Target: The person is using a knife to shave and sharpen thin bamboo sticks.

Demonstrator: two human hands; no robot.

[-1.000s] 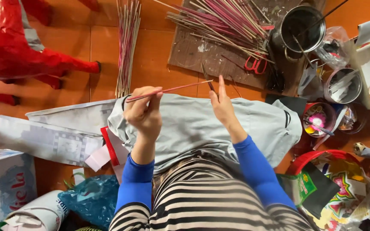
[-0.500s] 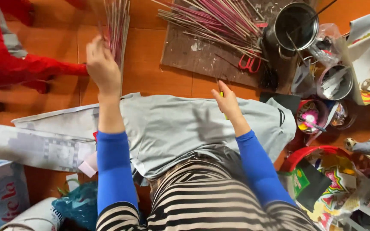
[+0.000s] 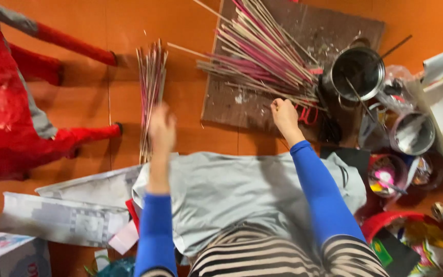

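Sticks in two piles (image 3: 151,87), (image 3: 262,51), two hands (image 3: 161,128), (image 3: 285,114), one pot (image 3: 357,72)

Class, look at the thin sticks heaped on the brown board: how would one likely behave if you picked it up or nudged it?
The sticks look long and very thin, so one is probably light and may flex or snap if bent. They seem round, so a nudged one may roll on the board. The right hand reaches their near ends; since they overlap, lifting one may shift its neighbours.
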